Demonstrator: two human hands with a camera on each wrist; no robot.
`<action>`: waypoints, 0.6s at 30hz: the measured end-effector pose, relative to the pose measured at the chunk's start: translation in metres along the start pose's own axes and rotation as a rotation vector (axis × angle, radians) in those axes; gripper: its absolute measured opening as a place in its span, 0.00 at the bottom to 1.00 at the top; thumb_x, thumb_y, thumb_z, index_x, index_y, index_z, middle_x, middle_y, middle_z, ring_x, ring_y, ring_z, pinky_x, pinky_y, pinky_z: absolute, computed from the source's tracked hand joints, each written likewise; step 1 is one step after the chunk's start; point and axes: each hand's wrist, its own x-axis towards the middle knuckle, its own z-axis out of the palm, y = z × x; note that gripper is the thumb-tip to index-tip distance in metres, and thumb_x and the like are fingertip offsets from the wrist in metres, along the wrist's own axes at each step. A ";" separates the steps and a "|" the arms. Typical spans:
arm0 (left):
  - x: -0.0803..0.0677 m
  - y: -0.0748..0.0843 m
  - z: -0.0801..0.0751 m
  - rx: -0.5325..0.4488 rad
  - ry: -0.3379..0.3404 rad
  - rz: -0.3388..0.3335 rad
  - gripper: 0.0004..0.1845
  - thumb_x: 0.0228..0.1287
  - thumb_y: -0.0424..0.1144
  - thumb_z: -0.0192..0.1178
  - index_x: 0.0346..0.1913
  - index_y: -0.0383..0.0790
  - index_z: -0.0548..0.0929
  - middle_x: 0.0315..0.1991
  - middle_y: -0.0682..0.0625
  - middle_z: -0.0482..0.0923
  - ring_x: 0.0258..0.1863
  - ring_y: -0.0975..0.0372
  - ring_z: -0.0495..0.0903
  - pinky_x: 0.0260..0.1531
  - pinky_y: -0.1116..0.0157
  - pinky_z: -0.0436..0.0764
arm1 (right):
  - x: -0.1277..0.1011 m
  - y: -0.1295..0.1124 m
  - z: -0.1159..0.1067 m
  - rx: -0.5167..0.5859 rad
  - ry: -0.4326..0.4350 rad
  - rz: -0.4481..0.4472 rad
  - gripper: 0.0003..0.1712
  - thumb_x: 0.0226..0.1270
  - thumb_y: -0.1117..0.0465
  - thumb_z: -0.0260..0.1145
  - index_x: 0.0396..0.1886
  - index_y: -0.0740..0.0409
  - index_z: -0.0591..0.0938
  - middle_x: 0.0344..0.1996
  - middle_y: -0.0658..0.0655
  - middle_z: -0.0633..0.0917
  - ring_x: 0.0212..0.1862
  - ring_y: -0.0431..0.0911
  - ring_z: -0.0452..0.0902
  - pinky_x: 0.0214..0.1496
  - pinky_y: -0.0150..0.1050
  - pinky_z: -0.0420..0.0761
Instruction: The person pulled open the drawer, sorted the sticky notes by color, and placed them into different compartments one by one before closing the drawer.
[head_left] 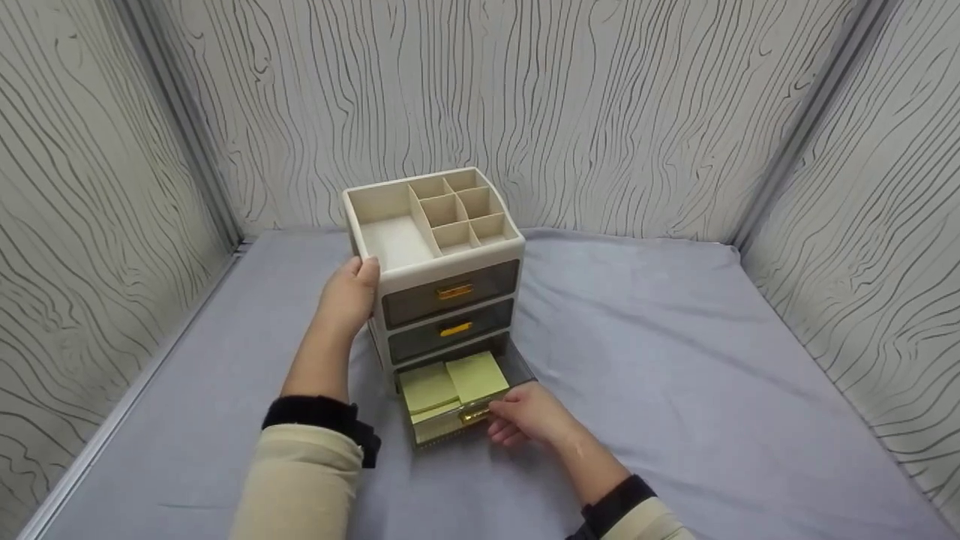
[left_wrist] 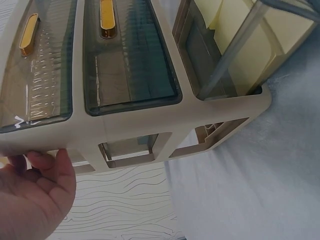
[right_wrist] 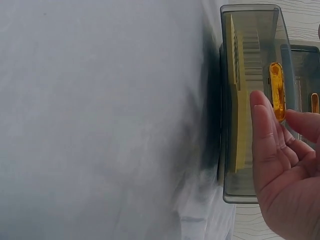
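Pale wood-grain walls (head_left: 615, 97) enclose a table draped in grey cloth (head_left: 675, 360).

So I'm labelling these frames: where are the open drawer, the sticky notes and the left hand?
open drawer (head_left: 517, 365), head view, its clear right wall
sticky notes (head_left: 477, 375), head view, top of the right pad
left hand (head_left: 346, 296), head view, back of the hand

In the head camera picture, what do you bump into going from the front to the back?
Right hand on the open bottom drawer → yellow sticky notes → middle drawer → top drawer → divided tray → patterned wall.
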 end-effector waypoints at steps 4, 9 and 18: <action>0.001 -0.001 0.001 -0.004 0.001 -0.004 0.23 0.70 0.49 0.34 0.55 0.37 0.68 0.55 0.39 0.69 0.49 0.50 0.70 0.49 0.54 0.72 | 0.005 -0.001 0.000 0.011 0.018 0.007 0.12 0.64 0.65 0.57 0.31 0.74 0.78 0.21 0.60 0.83 0.22 0.45 0.80 0.30 0.43 0.81; 0.001 -0.001 0.002 0.018 0.014 0.002 0.21 0.69 0.49 0.33 0.48 0.37 0.69 0.49 0.40 0.71 0.44 0.51 0.71 0.44 0.56 0.73 | 0.011 -0.005 0.001 0.015 0.032 0.001 0.11 0.63 0.67 0.57 0.33 0.76 0.78 0.22 0.59 0.83 0.22 0.45 0.80 0.29 0.41 0.81; 0.001 -0.001 0.000 0.009 0.011 0.000 0.21 0.69 0.50 0.34 0.46 0.37 0.69 0.47 0.39 0.71 0.42 0.52 0.71 0.41 0.58 0.73 | 0.029 -0.012 0.005 -0.015 0.052 -0.009 0.11 0.64 0.68 0.55 0.35 0.77 0.77 0.22 0.60 0.82 0.23 0.45 0.80 0.30 0.41 0.81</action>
